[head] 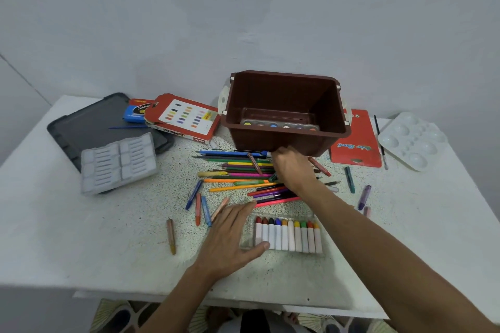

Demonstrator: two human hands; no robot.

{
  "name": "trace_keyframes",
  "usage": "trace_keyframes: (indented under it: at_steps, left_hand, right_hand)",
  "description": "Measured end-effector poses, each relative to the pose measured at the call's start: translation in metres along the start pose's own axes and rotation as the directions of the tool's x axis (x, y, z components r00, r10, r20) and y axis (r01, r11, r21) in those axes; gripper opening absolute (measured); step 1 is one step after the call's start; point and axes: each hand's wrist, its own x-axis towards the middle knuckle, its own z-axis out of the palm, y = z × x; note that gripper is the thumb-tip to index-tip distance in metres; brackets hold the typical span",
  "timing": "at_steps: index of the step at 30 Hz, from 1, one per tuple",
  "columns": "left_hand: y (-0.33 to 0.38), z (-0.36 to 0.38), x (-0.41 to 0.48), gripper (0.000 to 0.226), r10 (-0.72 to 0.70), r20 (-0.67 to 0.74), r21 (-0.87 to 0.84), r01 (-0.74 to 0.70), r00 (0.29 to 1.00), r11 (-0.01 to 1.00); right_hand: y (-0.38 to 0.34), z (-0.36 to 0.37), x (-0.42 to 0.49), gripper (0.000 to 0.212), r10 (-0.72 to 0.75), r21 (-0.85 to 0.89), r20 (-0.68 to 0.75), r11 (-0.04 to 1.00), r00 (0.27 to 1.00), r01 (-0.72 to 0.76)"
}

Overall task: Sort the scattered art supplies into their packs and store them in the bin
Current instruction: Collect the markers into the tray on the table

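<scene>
Listing items on speckled white surface [108, 238], front to back.
1. Clear pack [289, 235] w/ row of capped crayons, lying flat nr front edge. Left hand [230, 235] palm-down just beside it, fingers straight & close together, thumb touching pack's near-left corner; holds nothing.
2. Loose pencils [238, 167], mixed colours, piled betw. pack & bin; stray crayons [201, 208] left of pile.
3. Brown bin [257, 138], centre-back, opening tipped toward viewer; paint set [278, 125] inside. Right hand [293, 167] at its near bottom edge, fingers hidden under it; grip cannot tell.
4. Left side: grey lid [89, 124], white tray insert [119, 162], red pastel box [184, 119].
5. Right side: red pencil pack [354, 143], white palette [411, 140].
</scene>
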Motion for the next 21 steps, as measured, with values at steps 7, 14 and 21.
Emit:
trace_keyframes:
  at_steps: [7, 14, 21]
  left_hand:
    - [-0.001, -0.001, 0.001, 0.085, 0.048, -0.022, -0.015, -0.049, 0.999, 0.999]
    - [-0.003, -0.001, 0.003, 0.081, 0.074, -0.040, 0.008, -0.074, 0.996, 0.997]
    - [-0.008, -0.001, 0.005, 0.083, 0.087, -0.043, -0.019, -0.088, 0.995, 0.996]
  right_hand:
    - [-0.004, 0.008, 0.008, 0.027, 0.037, -0.009, -0.006, 0.999, 0.999, -0.037]
    - [-0.003, 0.009, 0.003, 0.027, 0.089, 0.012, -0.103, 0.996, 0.991, -0.088]
    - [-0.003, 0.001, -0.016, 0.016, 0.117, 0.271, -0.228, 0.961, 0.967, -0.052]
